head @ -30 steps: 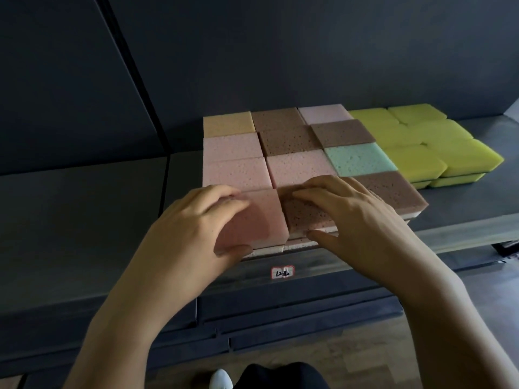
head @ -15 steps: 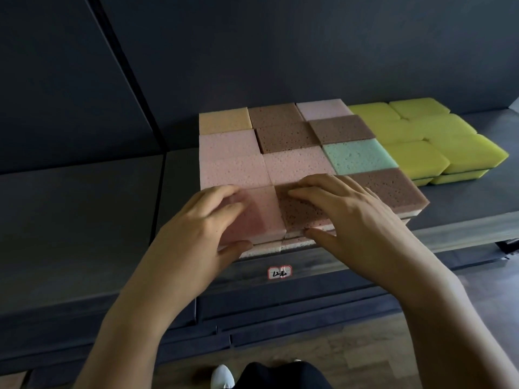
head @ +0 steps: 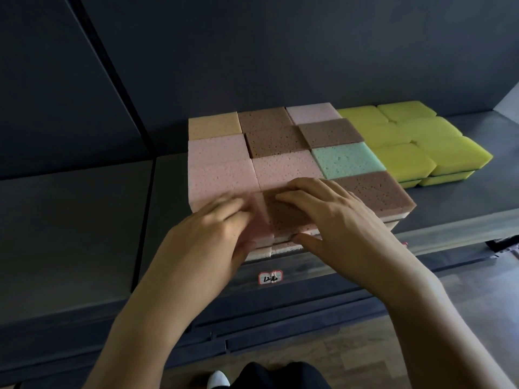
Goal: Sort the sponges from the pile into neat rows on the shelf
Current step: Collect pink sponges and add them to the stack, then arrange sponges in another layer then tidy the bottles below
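A block of stacked sponges in pink, brown, orange and mint fills the dark shelf (head: 463,217) in tidy rows. At its front left corner, my left hand (head: 213,234) grips a pink sponge (head: 259,220), fingers over the top and thumb at the front edge. It sits against a brown sponge (head: 283,217) in the front row. My right hand (head: 337,220) rests on that brown sponge with fingers laid flat and the thumb against its front side. Both hands hide much of the two sponges.
Yellow sponges (head: 401,161) lie in two-layer rows to the right of the block. A mint sponge (head: 345,160) is in the right column. A small price label (head: 270,277) sticks on the shelf's front edge. Bare shelf stretches to the left (head: 84,220).
My left hand has pushed the pink sponge back and rightward until it sits flush with the row. My right hand stayed on the brown sponge.
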A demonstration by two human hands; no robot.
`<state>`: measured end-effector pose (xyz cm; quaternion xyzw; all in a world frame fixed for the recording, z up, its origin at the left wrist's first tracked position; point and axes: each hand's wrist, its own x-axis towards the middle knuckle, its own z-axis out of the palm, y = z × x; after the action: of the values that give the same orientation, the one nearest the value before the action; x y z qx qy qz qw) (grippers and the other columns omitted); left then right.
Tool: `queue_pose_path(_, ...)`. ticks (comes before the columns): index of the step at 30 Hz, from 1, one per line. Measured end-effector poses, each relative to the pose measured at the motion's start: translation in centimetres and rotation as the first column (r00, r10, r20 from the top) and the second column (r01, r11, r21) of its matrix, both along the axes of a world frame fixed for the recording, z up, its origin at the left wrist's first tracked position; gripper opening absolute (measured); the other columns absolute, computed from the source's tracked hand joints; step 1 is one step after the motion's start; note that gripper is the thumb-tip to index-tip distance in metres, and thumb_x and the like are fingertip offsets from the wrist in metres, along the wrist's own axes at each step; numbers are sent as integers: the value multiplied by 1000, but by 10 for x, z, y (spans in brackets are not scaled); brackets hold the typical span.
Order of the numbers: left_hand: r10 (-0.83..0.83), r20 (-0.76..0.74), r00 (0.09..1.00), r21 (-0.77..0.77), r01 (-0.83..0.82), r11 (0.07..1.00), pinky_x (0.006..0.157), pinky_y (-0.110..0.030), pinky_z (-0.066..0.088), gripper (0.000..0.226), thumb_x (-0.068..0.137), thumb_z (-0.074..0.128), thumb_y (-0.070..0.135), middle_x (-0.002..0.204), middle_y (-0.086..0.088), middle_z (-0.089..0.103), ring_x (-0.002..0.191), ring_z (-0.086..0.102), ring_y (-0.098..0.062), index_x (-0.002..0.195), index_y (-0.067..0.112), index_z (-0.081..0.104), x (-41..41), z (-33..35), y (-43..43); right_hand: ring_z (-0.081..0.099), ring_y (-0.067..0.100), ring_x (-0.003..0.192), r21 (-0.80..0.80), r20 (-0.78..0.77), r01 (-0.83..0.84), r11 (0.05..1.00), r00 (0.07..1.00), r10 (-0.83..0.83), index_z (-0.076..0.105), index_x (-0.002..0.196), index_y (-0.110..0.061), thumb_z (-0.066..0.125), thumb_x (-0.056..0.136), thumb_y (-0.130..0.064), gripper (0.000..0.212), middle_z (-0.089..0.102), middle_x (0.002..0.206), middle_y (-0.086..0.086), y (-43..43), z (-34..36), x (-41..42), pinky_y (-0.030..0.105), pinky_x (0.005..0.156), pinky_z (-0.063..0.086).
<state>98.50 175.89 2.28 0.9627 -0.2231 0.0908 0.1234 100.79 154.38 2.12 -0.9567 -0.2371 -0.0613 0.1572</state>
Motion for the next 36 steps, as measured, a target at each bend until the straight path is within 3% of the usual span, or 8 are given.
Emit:
queue_pose_path(4,33,-3,999,21,-33,999,98,-34,42,39,74,78,18,130,-4,61,129,52,-23,111,10,69,-2,-3,-5,44,20,132,6,37,-12,1000,999,12,50,139,-25,79,79,-30,67,48,142,-4,-3,-5,-4,41,108,39)
queue_pose_path(7,70,7,998,36,-70,997,107,-43,38,45,76,74,24,138,-12,55,134,46,-29,116,6,66,-6,-5,-11,44,23,134,12,57,-21,1000,998,21,51,139,-22,79,78,-30,68,49,143,-1,-6,-7,-5,42,111,36)
queue_pose_path(12,129,39,991,39,-130,991,111,-46,34,62,81,63,34,149,-14,43,138,40,-29,133,2,56,-21,2,-19,32,26,144,60,96,-68,996,993,62,48,140,-18,79,77,-30,71,44,149,5,-5,-7,-13,40,116,25)
queue_pose_path(16,254,68,965,-27,-253,967,105,-40,40,58,81,66,30,146,-6,48,132,48,-24,134,8,57,-49,9,-4,37,24,141,137,144,-192,972,974,172,51,139,-18,72,85,-30,59,47,146,5,12,0,-17,44,114,35)
queue_pose_path(22,428,104,898,-99,-418,903,84,-34,54,46,84,64,32,134,0,59,114,62,-19,126,13,64,-94,12,50,49,22,131,147,167,-381,913,919,357,53,137,-15,71,88,-26,54,53,140,3,79,6,-32,39,105,44)
queue_pose_path(30,631,59,774,-75,-626,776,65,-28,53,37,83,66,36,120,13,62,97,65,-14,118,24,63,-170,4,156,56,20,120,126,150,-532,837,845,514,54,134,-18,70,86,-30,52,57,132,-2,209,-5,-82,36,94,49)
queue_pose_path(33,700,48,712,-57,-698,714,67,-32,54,37,85,63,38,116,15,62,97,64,-12,119,25,61,-210,3,210,58,19,117,152,139,-580,800,814,564,54,134,-19,68,88,-33,50,59,129,-4,271,-8,-110,38,90,53)
queue_pose_path(36,766,55,640,7,-767,641,74,-24,45,42,86,58,42,119,14,62,99,63,-11,125,24,60,-248,0,265,59,17,115,153,141,-625,765,780,610,55,134,-21,67,89,-35,48,60,128,-7,338,-12,-137,35,86,54)
